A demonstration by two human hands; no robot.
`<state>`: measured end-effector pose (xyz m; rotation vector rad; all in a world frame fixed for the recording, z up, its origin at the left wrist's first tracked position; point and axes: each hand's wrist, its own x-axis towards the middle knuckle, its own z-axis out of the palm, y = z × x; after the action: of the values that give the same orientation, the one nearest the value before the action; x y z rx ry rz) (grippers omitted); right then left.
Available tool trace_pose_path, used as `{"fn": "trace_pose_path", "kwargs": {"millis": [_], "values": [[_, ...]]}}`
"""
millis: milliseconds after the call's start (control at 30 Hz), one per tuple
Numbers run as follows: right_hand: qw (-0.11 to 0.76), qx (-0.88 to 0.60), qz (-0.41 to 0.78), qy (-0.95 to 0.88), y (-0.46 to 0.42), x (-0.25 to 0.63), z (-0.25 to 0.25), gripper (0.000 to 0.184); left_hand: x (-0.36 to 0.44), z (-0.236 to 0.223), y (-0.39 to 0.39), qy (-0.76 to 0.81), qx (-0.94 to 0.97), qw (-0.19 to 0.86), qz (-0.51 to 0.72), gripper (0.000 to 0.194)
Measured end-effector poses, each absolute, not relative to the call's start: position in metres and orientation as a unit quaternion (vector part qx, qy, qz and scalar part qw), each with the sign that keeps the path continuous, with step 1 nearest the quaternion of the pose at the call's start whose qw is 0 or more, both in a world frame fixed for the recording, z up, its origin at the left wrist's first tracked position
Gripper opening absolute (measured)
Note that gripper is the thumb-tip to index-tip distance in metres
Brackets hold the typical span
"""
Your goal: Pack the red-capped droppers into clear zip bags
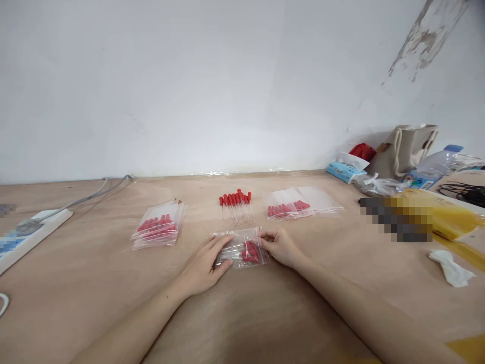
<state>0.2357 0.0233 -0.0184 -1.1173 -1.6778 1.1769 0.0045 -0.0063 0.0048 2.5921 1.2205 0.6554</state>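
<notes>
Our two bare hands meet over a small clear zip bag (pixel 242 236), which lies flat on a wooden table, near the middle of the view. Inside it we see slim transparent tubes with red bulbs (pixel 250 251); the bulbs face right, toward the bag's red-lined edge, and the tubes point left.

Our left hand (pixel 210 259) covers the bag's left end, thumb and forefinger spread apart on the plastic; whether it grips or only steadies, we cannot tell. Our right hand (pixel 278 246) appears to pinch the red-lined edge between thumb and fingers.

Just beyond the bag, loose red-topped droppers (pixel 235 198) lie side by side. To the left rests a stack of filled bags (pixel 156 226); to the right, more bags (pixel 291 204) overlap in a fan, red bulbs showing through some of them.

We judge the bag to be light, with thin, slippery film that creases and slides easily. The bulbs look soft, while the tubes seem stiff and, if glass, fragile. The safest hold is by the flat edge strip or around the bulbs, without bending or squeezing the tube end.
</notes>
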Motion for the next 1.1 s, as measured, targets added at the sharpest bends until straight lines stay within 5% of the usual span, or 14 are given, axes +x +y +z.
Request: {"fn": "trace_pose_path", "kwargs": {"millis": [233, 367, 533, 833, 1100], "values": [[0.41, -0.458, 0.446, -0.651, 0.027, 0.242, -0.022, 0.027, 0.004, 0.005, -0.006, 0.413, 0.879, 0.107, 0.213, 0.048], [0.465, -0.542, 0.332, -0.617, 0.038, 0.245, -0.015, 0.02, 0.003, 0.004, -0.004, 0.396, 0.895, 0.096, 0.182, 0.043], [0.363, -0.611, 0.201, -0.674, 0.068, 0.23, 0.01, 0.011, 0.001, 0.003, -0.003, 0.375, 0.912, 0.072, 0.148, 0.036], [0.269, -0.688, 0.203, -0.643, 0.127, 0.198, 0.011, 0.013, 0.002, 0.003, -0.002, 0.386, 0.906, 0.084, 0.149, 0.036], [0.291, -0.683, 0.197, -0.64, 0.123, 0.207, 0.023, 0.047, 0.002, 0.004, -0.003, 0.384, 0.907, 0.084, 0.153, 0.035]]}}
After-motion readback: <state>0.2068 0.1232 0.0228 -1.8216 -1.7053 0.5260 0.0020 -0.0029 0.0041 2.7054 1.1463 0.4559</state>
